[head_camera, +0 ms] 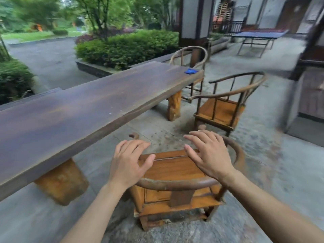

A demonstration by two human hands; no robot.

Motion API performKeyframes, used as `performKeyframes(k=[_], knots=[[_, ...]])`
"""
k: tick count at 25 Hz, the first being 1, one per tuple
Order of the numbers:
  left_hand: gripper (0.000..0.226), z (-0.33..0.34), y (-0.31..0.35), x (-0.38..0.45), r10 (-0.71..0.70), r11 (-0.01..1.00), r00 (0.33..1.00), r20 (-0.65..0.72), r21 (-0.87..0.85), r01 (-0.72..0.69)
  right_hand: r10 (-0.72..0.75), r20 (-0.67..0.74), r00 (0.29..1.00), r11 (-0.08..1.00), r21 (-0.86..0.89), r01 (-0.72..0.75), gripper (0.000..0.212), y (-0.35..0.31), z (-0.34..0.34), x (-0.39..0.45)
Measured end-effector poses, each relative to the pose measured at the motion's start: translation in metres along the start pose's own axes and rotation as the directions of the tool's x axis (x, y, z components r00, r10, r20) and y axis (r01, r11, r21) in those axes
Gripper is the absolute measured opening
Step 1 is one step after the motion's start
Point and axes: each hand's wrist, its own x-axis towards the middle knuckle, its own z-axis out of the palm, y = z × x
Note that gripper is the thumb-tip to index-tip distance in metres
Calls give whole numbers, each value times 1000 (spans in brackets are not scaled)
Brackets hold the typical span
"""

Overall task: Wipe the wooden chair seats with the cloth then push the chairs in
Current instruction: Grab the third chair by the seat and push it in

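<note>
Both forearms reach over the nearest chair (175, 183); left hand (128, 162) and right hand (208, 155) hover spread wide, gripping nothing. Its seat (173, 169) lies under them. Farther off, the blue cloth (191, 71) sits on the table's (87, 109) far end, beside the second chair (222, 106). Pushing now would likely skip wiping.

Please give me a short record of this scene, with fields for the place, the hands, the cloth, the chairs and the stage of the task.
place: paved outdoor terrace with a long wooden table
left hand: open, empty, over the near chair
right hand: open, empty, over the same chair
cloth: blue, lying on the table's far end
middle chair: standing apart from the table
far chair: at the table's far end
stage: no hand holds the cloth; near chair not pushed in
</note>
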Motion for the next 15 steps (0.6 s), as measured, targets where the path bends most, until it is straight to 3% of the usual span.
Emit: performKeyframes(k=[11, 15], knots=[[50, 4, 36, -4, 7, 998, 998, 56, -60, -4, 81, -14, 997, 996, -40, -82, 44, 23, -41, -50], [45, 11, 45, -19, 46, 994, 997, -54, -99, -51, 92, -98, 991, 996, -2, -93, 39, 26, -33, -76]])
